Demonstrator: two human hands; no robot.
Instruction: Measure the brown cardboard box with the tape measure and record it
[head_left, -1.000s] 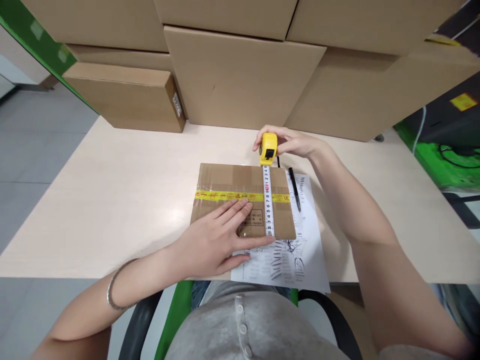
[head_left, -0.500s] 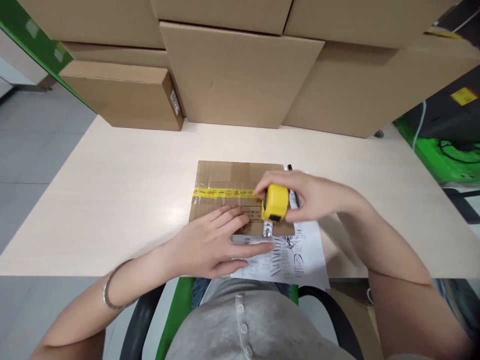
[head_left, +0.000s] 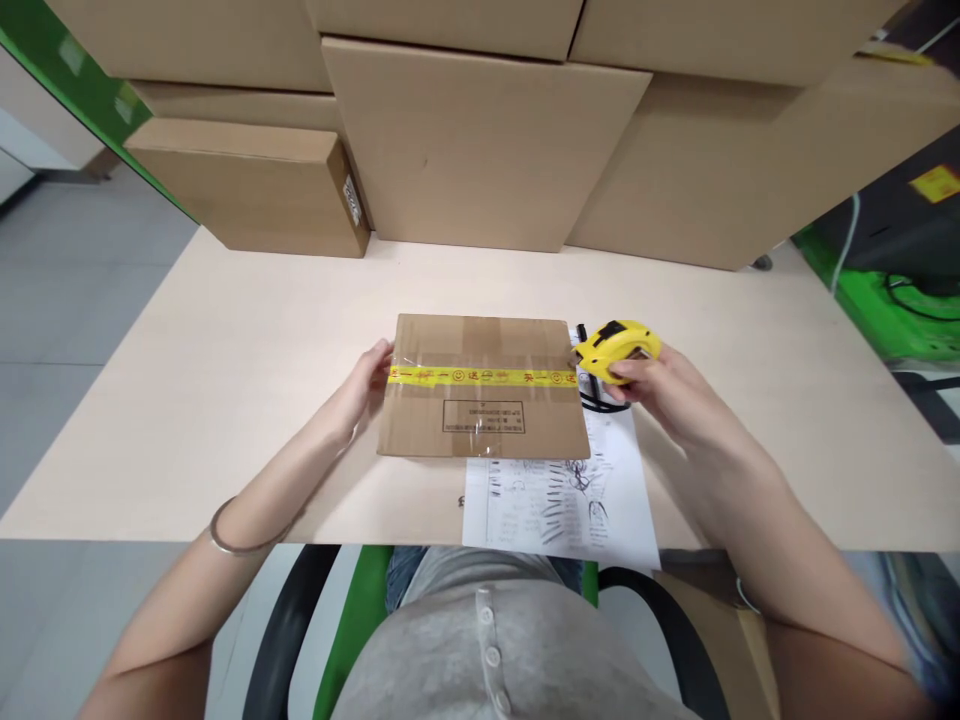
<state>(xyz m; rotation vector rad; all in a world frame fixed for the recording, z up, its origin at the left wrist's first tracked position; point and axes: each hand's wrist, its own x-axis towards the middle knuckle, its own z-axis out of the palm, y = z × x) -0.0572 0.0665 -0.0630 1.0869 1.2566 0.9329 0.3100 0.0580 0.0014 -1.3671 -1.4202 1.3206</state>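
Note:
A small cardboard box (head_left: 491,340) lies in front of me, with yellow printed tape across its top and a black-framed label. My left hand (head_left: 366,385) grips the box's left side, its fingers partly hidden at the edge. In my right hand (head_left: 652,385) is a yellow tape measure (head_left: 619,343), held at the box's right edge with its mouth turned toward the box. Under the box's right part lies a paper sheet (head_left: 525,510) with print and pen marks. A black pen (head_left: 582,333) and a dark cord (head_left: 600,404) are beside the box, below the tape measure.
Large cardboard boxes (head_left: 480,150) are stacked along the back of the light table (head_left: 247,400). A flatter carton (head_left: 240,190) with a label stands at the back left. Green trays with cables (head_left: 885,300) are off to the right. Chair armrests (head_left: 289,640) flank my body.
My left hand has moved from the box's top to its left side. My right hand has carried the tape measure rightward off the box's top and turned it sideways at the right edge.

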